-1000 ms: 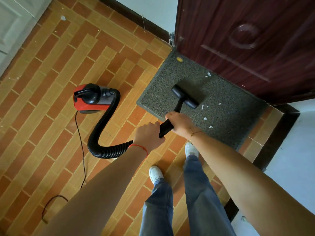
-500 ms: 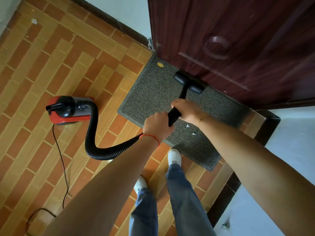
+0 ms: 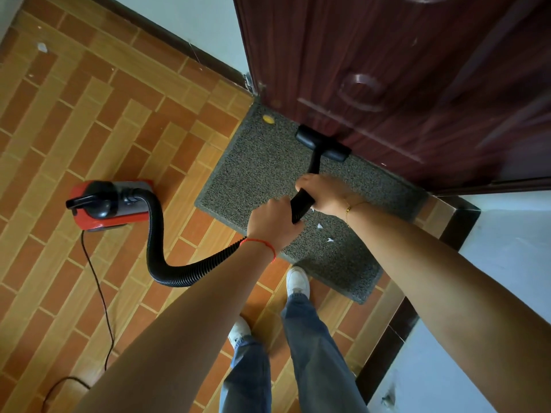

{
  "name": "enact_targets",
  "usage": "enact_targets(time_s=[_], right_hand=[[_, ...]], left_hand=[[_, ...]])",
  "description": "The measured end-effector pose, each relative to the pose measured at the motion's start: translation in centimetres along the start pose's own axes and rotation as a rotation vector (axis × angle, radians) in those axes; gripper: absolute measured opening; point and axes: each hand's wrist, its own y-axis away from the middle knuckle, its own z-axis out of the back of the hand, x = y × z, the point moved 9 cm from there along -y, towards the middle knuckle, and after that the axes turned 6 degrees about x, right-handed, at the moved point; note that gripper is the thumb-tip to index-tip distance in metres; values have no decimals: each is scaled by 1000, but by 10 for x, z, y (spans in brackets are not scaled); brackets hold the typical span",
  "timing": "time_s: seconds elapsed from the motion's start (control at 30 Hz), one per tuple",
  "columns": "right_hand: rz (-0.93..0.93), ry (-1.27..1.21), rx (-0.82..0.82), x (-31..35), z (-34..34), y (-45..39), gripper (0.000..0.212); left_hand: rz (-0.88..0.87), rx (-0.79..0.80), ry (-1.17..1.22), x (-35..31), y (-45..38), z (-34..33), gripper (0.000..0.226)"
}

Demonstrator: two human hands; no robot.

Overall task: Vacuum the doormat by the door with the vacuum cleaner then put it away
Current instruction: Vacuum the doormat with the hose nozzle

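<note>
Orange-brown brick-pattern tile floor, pale wall, dark skirting.

- Wand: its middle section is hidden inside the right hand and left hand.
- Door: cut off by the top and right frame edges.
- Power cord: runs out of view at the lower left.
- Doormat: far edge hidden beneath the door.
- White scraps: too small to identify.

Both forearms are seen bare, no sleeves reaching them. A thin red string bracelet is worn just behind the left grip, a fine gold chain bracelet just behind the right grip. Blue jeans and 2 white sneakers are worn below.
</note>
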Motion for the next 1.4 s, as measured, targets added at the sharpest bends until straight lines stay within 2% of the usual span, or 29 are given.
enact_targets(time_s=[0.33,0.63,0.87,1.2,1.4], right_hand=[[19,-44,11,61,-28,0,8],[36,-12,16,140,-80,15,16],[39,-66,-4,204,-126,28,12],[92,15,43,299,-173,41,14],[101,27,45,329,-190,40,13]], left_hand=[[30,13,-75,47,42,-8,25],[63,51,-88,108,108,-47,26],[48,73,-130,155,164,-77,30],[83,92,-184,218,237,-104,24],[97,78,-197,245,256,-114,20]])
